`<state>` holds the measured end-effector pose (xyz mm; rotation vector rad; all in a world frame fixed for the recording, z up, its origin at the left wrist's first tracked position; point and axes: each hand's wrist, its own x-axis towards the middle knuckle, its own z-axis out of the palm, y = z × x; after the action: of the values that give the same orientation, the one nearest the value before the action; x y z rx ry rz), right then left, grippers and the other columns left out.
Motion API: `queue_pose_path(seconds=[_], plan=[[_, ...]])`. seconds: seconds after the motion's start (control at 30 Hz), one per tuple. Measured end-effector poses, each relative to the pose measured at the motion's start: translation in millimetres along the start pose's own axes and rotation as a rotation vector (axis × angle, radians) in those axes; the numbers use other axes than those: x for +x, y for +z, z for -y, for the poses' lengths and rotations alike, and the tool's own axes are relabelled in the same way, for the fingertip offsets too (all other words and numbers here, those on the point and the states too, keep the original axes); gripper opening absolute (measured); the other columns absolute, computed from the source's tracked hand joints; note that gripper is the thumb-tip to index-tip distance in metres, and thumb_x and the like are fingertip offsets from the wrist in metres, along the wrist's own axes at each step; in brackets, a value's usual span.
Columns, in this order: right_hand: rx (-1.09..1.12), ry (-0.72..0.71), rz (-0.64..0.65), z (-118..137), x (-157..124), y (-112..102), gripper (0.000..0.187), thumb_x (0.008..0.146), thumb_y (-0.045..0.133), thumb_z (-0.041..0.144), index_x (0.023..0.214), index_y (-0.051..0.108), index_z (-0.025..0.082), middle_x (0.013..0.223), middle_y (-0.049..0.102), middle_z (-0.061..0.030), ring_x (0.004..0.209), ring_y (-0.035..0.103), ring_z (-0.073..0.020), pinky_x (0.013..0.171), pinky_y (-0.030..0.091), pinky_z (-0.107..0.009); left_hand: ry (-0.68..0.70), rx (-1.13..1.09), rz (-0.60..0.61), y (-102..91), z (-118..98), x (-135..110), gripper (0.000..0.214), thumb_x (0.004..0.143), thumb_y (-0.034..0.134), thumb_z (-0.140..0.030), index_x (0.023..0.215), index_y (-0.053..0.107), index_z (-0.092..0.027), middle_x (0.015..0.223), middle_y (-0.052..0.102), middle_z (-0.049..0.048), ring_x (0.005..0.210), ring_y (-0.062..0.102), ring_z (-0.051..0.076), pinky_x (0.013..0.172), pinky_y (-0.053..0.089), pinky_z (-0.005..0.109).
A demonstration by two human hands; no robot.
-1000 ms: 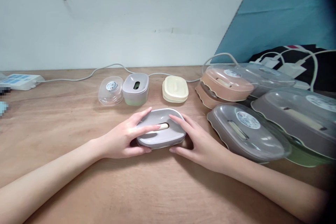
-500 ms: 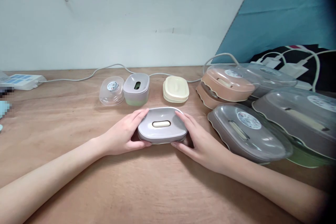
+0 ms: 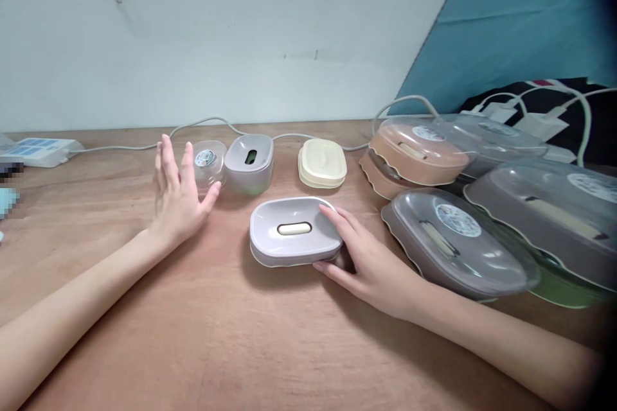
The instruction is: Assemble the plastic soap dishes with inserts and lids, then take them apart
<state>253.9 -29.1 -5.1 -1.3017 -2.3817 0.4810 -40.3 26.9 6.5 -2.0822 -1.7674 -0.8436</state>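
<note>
The two hands are apart: the right hand grips the right end of a lilac oval dish, fingers on its far rim and thumb along the near side, while the left hand is raised with its fingers spread and holds nothing. The dish sits between the hands, a cream bar showing in its central slot; whether its underside rests fully on the wooden table cannot be told. Just past the left thumb is a clear lid, partly hidden by that hand; whether they touch is unclear. Right of this lid stands a lilac box with a greenish base and a dark slot. Beyond the dish, between both hands, lies a cream lid. Near the right hand, on its outer side, is a grey box under a clear cover, with stacked peach boxes behind it. Far left of the left hand is a white power strip.
</note>
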Motion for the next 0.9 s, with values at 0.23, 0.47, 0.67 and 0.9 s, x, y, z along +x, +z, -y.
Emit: queue_pose_path(seconds=[0.23,0.47,0.67,0.9], plan=[[0.002,-0.016,-0.008,0,0,0,0.066,0.083,0.05,0.035,0.139,0.017,0.023,0.14,0.032,-0.015,0.129,0.035,-0.0294,0.101,0.038,-0.047,-0.17,0.089,0.311,8.5,10,0,0.067,0.083,0.042,-0.048,0.138,0.027,-0.011,0.146,0.022,0.0216,0.132,0.023,0.041,0.1,0.029,0.058],[-0.001,-0.018,-0.013,0,0,1,0.067,0.083,0.049,0.036,0.14,0.017,0.023,0.141,0.032,-0.0148,0.129,0.035,-0.0293,0.101,0.038,-0.047,-0.306,0.0,0.299,7.0,11,16,0.076,0.075,0.05,-0.059,0.135,0.031,-0.014,0.144,0.023,0.0216,0.127,0.034,0.041,0.098,0.035,0.055],[-0.008,-0.015,-0.008,-1,0,1,0.066,0.083,0.049,0.036,0.14,0.018,0.021,0.141,0.032,-0.0154,0.129,0.035,-0.0291,0.101,0.038,-0.047,-0.326,-0.113,0.216,15.5,19,15,0.071,0.08,0.044,-0.053,0.135,0.029,-0.011,0.141,0.028,0.022,0.129,0.033,0.037,0.099,0.033,0.055],[-0.003,-0.013,-0.006,0,0,0,0.066,0.083,0.049,0.035,0.139,0.018,0.023,0.141,0.032,-0.0147,0.129,0.035,-0.0288,0.101,0.038,-0.047,-0.317,-0.182,0.123,20.2,26,14,0.063,0.082,0.04,-0.055,0.131,0.037,-0.016,0.138,0.034,0.0176,0.127,0.037,0.035,0.101,0.032,0.054]])
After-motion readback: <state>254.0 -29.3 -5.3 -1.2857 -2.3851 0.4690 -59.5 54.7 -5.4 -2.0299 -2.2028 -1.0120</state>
